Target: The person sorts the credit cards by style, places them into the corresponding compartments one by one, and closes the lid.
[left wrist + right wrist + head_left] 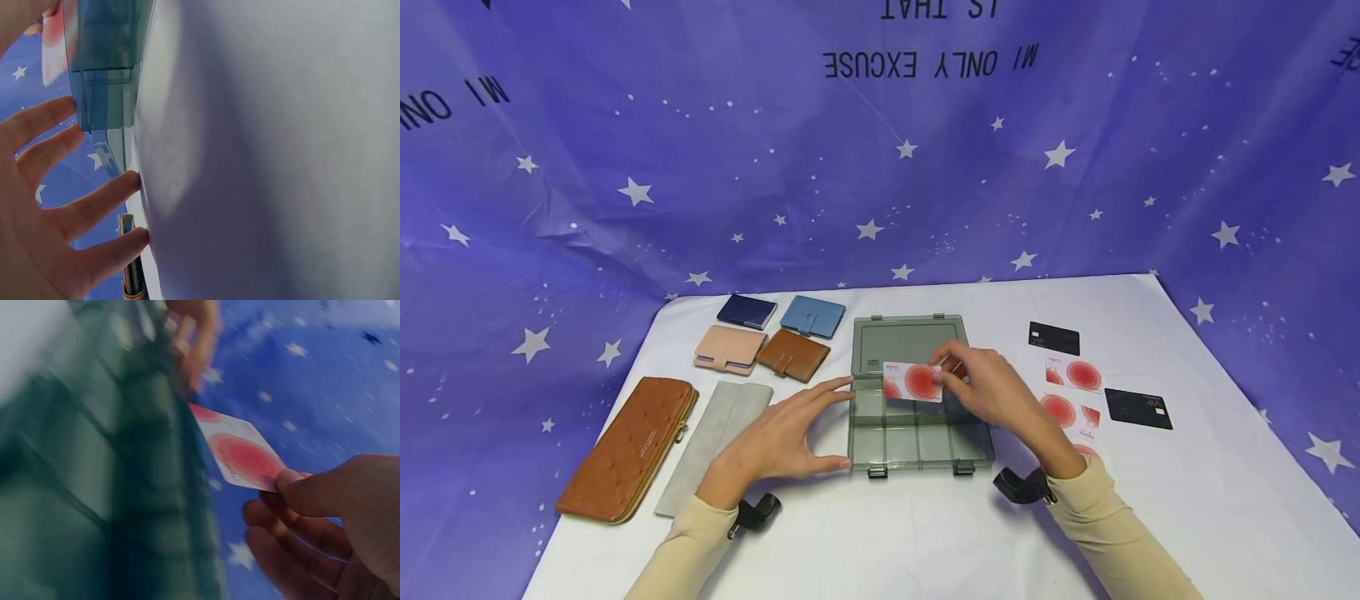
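Observation:
A translucent grey-green divided plastic box (pixel 867 442) stands on the table with its lid (pixel 906 343) folded back. My right hand (pixel 988 383) pinches a white card with red circles (pixel 917 382) by its right end, over the box's compartments. In the right wrist view the thumb lies on top of the card (pixel 244 456) at one corner, with fingers beneath. My left hand (pixel 782 433) rests at the box's left side, fingers spread and fairly straight. Its fingertips come right to the box wall (pixel 103 94) in the left wrist view, and other fingertips touch the tablecloth.
Left of the box lie a brown zip wallet (pixel 628 450), a grey wallet (pixel 715 433) and several small card holders (pixel 794 356). To the right are black cards (pixel 1054 338) and more red-and-white cards (pixel 1073 375). A purple star-patterned curtain (pixel 865 183) hangs behind the white table (pixel 1225 517).

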{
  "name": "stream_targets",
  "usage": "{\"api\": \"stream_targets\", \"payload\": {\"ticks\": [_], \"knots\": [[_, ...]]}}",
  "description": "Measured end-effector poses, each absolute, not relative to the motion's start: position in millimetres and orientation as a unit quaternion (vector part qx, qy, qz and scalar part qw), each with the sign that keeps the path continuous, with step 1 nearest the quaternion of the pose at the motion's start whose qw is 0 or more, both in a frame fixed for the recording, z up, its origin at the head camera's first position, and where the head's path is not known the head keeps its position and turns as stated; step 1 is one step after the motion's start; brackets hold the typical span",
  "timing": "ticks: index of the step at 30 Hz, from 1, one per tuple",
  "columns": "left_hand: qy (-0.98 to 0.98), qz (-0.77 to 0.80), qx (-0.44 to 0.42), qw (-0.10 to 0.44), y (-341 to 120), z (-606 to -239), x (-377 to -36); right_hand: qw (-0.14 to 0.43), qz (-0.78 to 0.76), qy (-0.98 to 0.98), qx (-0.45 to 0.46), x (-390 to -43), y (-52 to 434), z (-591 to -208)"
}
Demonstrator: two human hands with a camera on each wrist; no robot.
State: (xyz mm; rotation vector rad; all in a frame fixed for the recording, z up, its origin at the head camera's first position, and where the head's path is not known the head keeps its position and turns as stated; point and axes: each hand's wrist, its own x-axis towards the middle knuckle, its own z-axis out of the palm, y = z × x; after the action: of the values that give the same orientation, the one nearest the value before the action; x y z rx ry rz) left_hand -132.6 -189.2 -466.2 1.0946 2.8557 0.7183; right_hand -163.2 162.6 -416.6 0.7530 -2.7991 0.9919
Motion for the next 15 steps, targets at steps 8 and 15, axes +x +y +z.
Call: {"api": "stream_targets", "payload": {"ticks": [8,15], "knots": [[0.912,0.230,0.340,0.004,-191,-468,-131,0.045,0.309,-0.916,0.250,-154,131,-445],[0.914,0.230,0.334,0.017,-190,-469,-133,0.082,0.251,-0.928,0.264,-154,125,-464]]}}
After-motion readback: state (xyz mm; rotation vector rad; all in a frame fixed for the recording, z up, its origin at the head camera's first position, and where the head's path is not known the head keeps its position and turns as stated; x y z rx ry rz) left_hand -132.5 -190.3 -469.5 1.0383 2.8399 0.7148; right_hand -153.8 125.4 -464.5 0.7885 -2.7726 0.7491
